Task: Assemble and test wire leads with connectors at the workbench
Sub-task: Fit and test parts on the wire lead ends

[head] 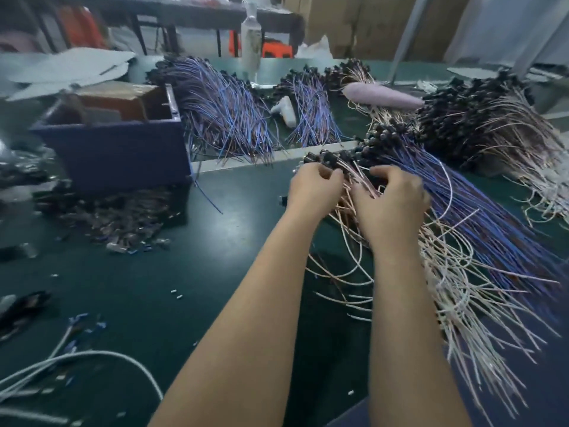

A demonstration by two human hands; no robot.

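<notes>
My left hand (315, 188) and right hand (392, 195) are both pinching light, floppy-looking wire leads (357, 174), just below the stiffer connectors (326, 157) at twelve o'clock.

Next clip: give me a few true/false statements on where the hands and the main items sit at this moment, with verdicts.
1. The left hand and the right hand both grip into the pink wire leads. True.
2. The blue box stands to the right of the hands. False: it stands to their left.
3. A clear bottle stands upright at the far side of the bench. True.
4. The left hand holds the white tool. False: the tool lies untouched further back, between two bundles of blue wires.
</notes>
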